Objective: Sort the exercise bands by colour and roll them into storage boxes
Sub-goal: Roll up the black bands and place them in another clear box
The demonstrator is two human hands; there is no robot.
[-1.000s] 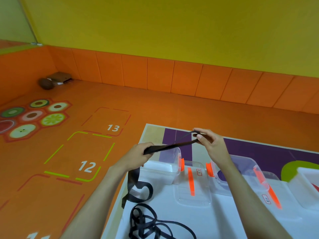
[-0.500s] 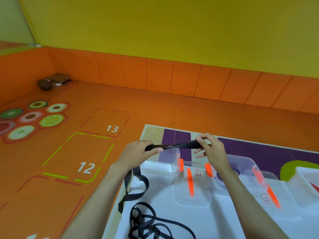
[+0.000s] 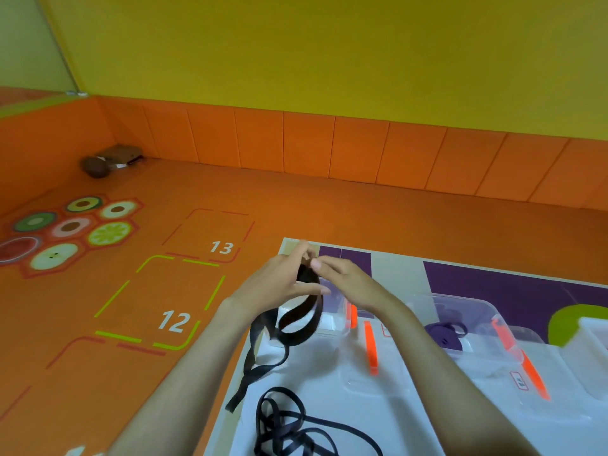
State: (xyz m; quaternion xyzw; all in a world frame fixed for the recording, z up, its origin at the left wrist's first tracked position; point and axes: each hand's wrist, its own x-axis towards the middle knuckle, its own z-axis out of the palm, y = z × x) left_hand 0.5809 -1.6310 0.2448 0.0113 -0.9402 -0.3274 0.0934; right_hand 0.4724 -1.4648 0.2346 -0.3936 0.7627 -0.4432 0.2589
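Observation:
A black exercise band [image 3: 297,319] is held up between both hands over the table's left end, folded into a loop that droops toward the table. My left hand [image 3: 273,284] grips it from the left and my right hand [image 3: 345,281] pinches its top from the right; the two hands touch. A thinner black band [image 3: 289,422] lies tangled on the white table [image 3: 329,390] below. A clear storage box [image 3: 467,320] with orange clips holds a rolled purple band [image 3: 445,334]. Another clear box [image 3: 329,320] sits behind the hanging loop.
A clear lid with an orange clip [image 3: 370,347] lies on the table between the boxes. A white box [image 3: 592,337] stands at the right edge. The orange floor with numbered squares [image 3: 174,320] lies left of the table. A brown object [image 3: 95,166] sits in the far corner.
The hands have come together, so the band that was stretched between them now folds into a hanging loop. My view has tilted slightly.

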